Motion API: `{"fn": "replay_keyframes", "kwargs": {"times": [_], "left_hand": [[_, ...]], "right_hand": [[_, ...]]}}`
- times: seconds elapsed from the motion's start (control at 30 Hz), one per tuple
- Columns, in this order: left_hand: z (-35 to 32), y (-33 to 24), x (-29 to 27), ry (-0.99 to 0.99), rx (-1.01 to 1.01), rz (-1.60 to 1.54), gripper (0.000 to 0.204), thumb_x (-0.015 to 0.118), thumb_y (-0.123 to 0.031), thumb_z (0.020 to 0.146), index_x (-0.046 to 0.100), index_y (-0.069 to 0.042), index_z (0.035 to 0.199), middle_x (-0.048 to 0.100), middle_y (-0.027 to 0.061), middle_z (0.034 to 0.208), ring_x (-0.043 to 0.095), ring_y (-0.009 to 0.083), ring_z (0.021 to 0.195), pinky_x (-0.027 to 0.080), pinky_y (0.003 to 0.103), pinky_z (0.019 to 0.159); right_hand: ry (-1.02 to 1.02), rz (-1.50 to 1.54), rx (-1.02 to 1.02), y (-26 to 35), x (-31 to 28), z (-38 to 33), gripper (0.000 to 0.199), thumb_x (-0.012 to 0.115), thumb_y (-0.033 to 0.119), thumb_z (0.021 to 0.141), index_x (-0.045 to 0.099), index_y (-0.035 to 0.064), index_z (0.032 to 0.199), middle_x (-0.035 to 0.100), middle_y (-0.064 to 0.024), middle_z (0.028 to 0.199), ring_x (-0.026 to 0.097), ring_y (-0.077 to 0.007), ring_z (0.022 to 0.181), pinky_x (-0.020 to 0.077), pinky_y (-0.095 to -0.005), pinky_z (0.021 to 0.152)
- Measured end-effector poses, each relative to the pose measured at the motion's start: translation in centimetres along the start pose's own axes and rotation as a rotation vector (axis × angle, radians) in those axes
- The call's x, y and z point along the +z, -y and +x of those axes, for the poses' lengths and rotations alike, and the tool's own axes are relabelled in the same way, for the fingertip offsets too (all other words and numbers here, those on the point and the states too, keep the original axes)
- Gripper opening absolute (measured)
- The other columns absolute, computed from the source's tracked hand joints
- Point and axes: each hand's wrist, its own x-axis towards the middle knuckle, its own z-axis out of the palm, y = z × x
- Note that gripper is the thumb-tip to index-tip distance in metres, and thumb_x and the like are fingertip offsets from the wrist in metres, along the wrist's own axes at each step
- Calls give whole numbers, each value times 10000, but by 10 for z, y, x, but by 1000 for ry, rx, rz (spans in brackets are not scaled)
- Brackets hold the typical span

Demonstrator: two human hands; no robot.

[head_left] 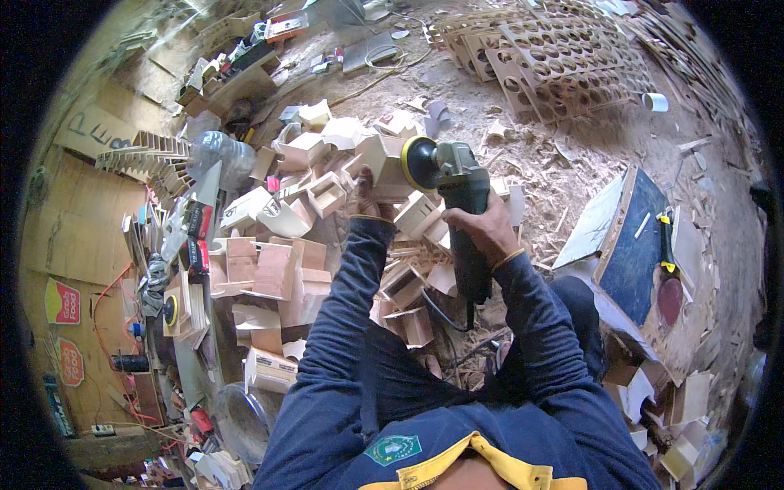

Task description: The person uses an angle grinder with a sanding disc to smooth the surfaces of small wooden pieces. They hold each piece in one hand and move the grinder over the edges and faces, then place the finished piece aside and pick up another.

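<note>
Blue sleeves rise from lower edge. Right hand [488, 227] wrapped around grey angle grinder [457, 204], yellow-rimmed disc [418, 162] touching pale wooden piece [384, 167] gripped by left hand [369, 202]. Heap of wooden offcuts [278, 253] beneath; perforated plywood sheets [555, 57] well apart on sawdust floor [539, 155].

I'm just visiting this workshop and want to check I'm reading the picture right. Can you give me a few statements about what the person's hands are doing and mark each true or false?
1. The right hand grips a dark angle grinder. True.
2. The left hand holds a small pale wooden box against the grinder's sanding disc. True.
3. The disc has a red rim. False: its rim is yellow.
4. The floor around is swept clean. False: the sawdust and shavings cover it.
5. Many similar wooden pieces lie piled to the person's left. True.
</note>
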Motion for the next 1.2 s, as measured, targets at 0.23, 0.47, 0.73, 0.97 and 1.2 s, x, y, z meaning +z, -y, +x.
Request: {"fn": "replay_keyframes", "kwargs": {"times": [0.23, 0.47, 0.73, 0.97, 1.2], "left_hand": [[3, 12, 10, -46, 39, -33, 613, 626, -499, 955, 545, -59, 1374, 634, 140, 1323, 636, 329, 1139, 539, 481, 992], [-56, -88, 17, -239, -94, -58, 511, 603, -479, 941, 658, -58, 1226, 696, 193, 1059, 690, 331, 924, 565, 436, 841], [-247, -258, -118, 52, 465, 2251, 278, 617, -97, 841, 740, -139, 1087, 742, 134, 961, 717, 307, 839, 577, 411, 797], [-403, -495, -235, -818, -309, 2352, 413, 591, -260, 897, 646, -162, 1295, 708, 128, 1217, 697, 303, 1046, 553, 404, 914], [-366, -516, -281, -1083, 15, 2275, 597, 580, -531, 957, 583, -127, 1395, 673, 174, 1284, 699, 318, 1028, 537, 411, 974]], "right_hand": [[-88, -185, -91, 7, 5, -6, 454, 844, 193, 752, 647, 24, 1124, 705, -64, 966, 660, -155, 812, 553, -304, 727], [9, 110, 305, -54, -34, 12, 370, 657, 349, 926, 686, 62, 1157, 722, -66, 1013, 675, -195, 804, 559, -357, 712], [4, 376, 523, -53, -44, 23, 334, 706, 369, 895, 649, 52, 983, 646, -63, 786, 632, -222, 634, 554, -348, 591], [30, 372, 564, -55, -39, 24, 415, 637, 393, 931, 681, 4, 1069, 620, -59, 757, 602, -219, 599, 534, -362, 577], [59, 289, 376, -60, -39, 23, 369, 691, 413, 899, 696, 58, 1000, 670, -79, 757, 639, -251, 630, 572, -408, 666]]}}
